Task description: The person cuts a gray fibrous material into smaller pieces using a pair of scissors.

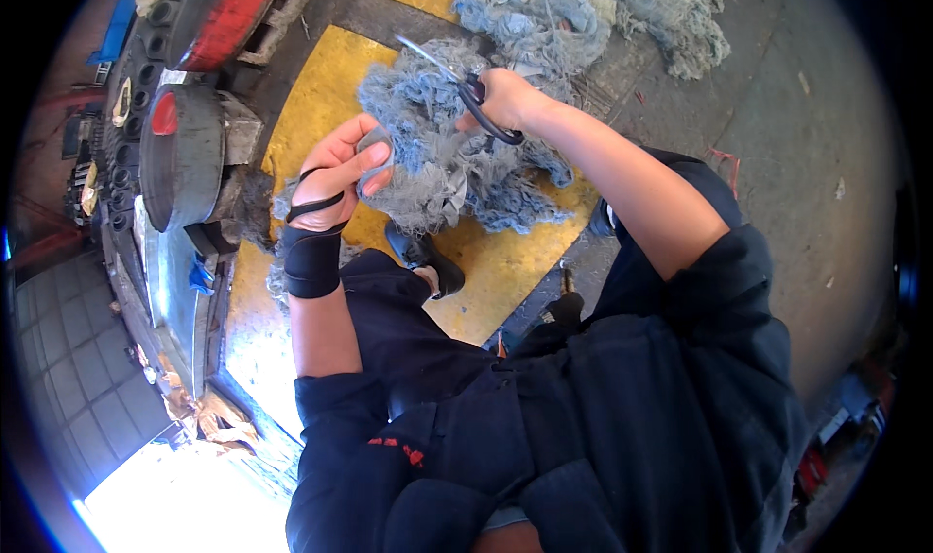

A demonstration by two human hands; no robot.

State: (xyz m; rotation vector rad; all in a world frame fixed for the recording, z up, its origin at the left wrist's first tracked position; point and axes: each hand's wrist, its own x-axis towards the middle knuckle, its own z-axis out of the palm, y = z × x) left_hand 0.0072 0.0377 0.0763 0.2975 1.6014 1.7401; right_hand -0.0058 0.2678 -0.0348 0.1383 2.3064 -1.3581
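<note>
The person's left hand is bringing thumb and fingers almost together, pinching the left edge of a tangled blue-grey thread clump. The right hand is wrapping its fingers around the black-handled scissors, whose blades are pointing away from those fingers, leftward over the clump's far part; from here I cannot tell how wide they are standing open. The clump itself is hanging between the two hands, mostly just below the right fingers and to the right of the left ones.

Just behind the left fingers, a black wrist wrap is circling the wrist, its strap running over the hand. Below both sets of fingers, a yellow sheet is lying on the floor, and a dark shoe is resting there, nearer the person's body. Beyond the right fingers, a second thread heap is lying, with a paler heap sitting farther right. Well to the left of the left fingers, a round metal drum is showing a red patch, and a wooden block is standing beside it.
</note>
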